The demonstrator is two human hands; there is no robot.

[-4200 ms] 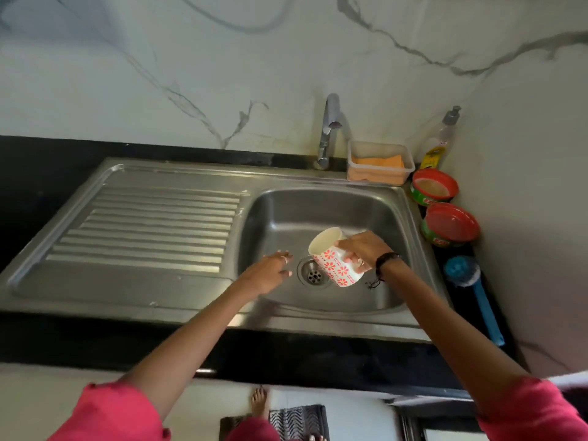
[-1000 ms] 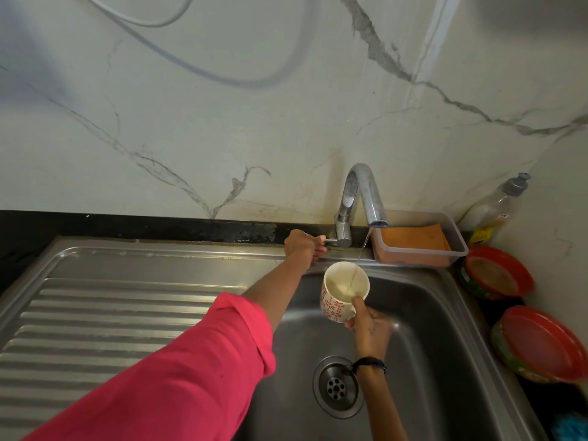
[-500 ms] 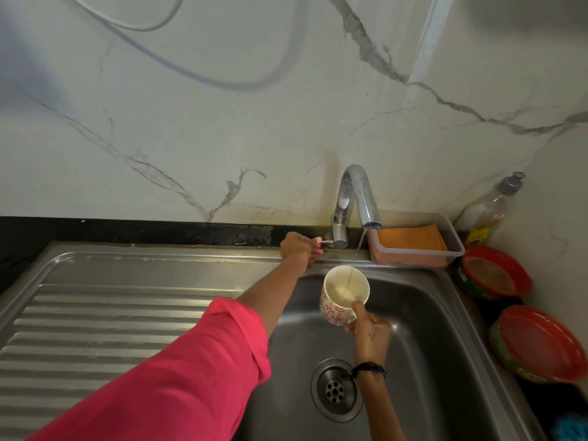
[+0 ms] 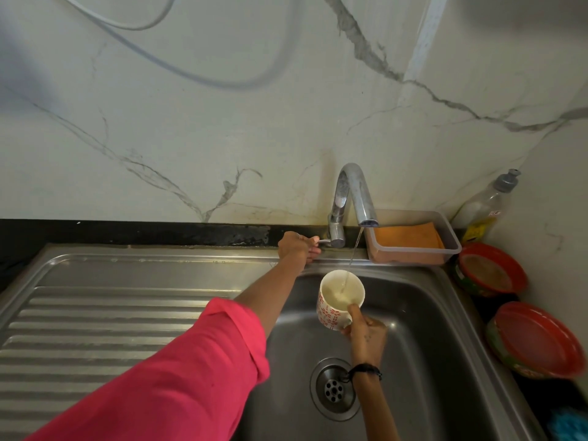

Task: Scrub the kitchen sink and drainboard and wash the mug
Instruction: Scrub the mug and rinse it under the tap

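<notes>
Hiding mug (image 4: 334, 308) handle: right hand (image 4: 366, 334)

Mug (image 4: 331, 308): white outside with red-orange flower print, cream inside. Sleeve (image 4: 178, 377): solid pink. Wristband (image 4: 366, 368): black. Sink (image 4: 429, 329) and drainboard (image 4: 111, 313): bare steel grey, drainboard ribbed in parallel stripes. Tap (image 4: 351, 192): shiny chrome. Wall (image 4: 222, 122): white marble, grey veins. Surface (image 4: 127, 232): black. Tray (image 4: 413, 246): translucent, orange sponge (image 4: 407, 235) inside. Two tubs (image 4: 490, 273), (image 4: 537, 338): red rims, green sides. Bottle (image 4: 483, 211): clear, grey cap, yellow label. Brush (image 4: 569, 424): blue.
</notes>
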